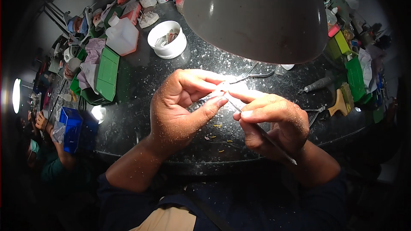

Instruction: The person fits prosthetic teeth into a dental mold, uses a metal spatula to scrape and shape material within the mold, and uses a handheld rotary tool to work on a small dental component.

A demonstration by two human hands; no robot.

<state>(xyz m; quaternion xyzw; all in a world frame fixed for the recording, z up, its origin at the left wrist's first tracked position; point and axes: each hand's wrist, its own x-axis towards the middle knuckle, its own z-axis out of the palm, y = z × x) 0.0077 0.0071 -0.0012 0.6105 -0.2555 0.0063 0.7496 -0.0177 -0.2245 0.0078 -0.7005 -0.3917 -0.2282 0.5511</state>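
Under the bright lamp, my left hand (173, 109) pinches a small pale piece (222, 88) between thumb and fingertips. Glare and the fingers hide most of its shape. My right hand (276, 117) grips a slim metal hand tool (275, 142) like a pen. One pointed end slants back below the palm, while the other end meets the pale piece at my left fingertips. Fine pale dust coats both hands. Just beyond the fingertips, a pair of metal pliers (260, 75) lies on the black worktop (137, 128).
A grey lamp shade (257, 17) hangs low over the far side. Around the worktop stand a white tub (165, 52), a plastic jug (122, 36), green bins (108, 75) and a blue bin (72, 128). A handpiece (319, 84) and brush (339, 106) lie right. Another person works far left.
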